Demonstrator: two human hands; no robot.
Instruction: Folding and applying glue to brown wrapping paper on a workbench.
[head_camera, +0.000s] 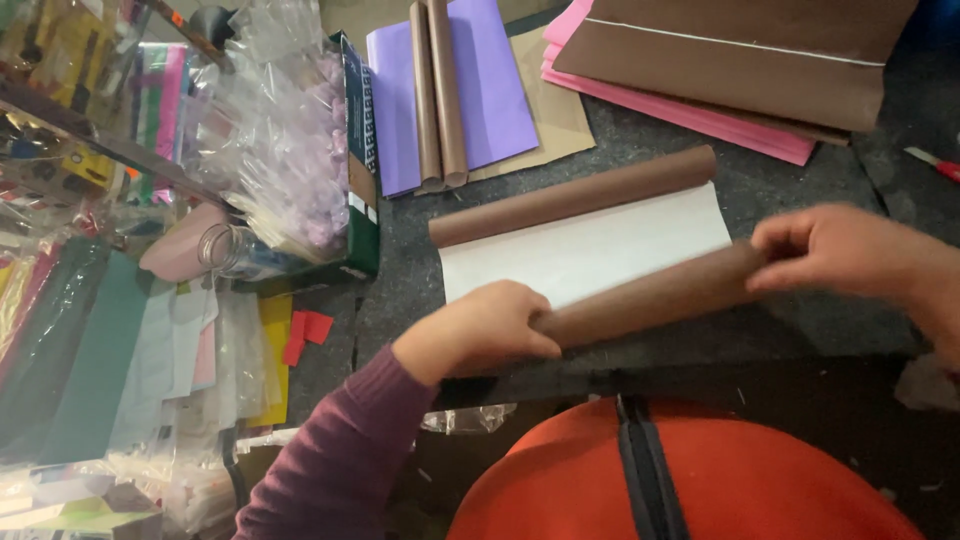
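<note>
A sheet of paper, brown outside and white (590, 245) inside, lies on the dark table with both long edges curled into rolls. My left hand (478, 330) grips the left end of the near brown roll (650, 298). My right hand (850, 255) pinches that roll's right end. The far brown roll (575, 197) lies loose along the sheet's top edge.
Two thin brown rolls (437, 95) rest on a purple sheet (490, 85) at the back. Pink and brown sheets (730, 60) are stacked at the back right. A green box (362, 170), plastic bags and coloured papers (110, 350) crowd the left. An orange garment (690, 480) fills the near edge.
</note>
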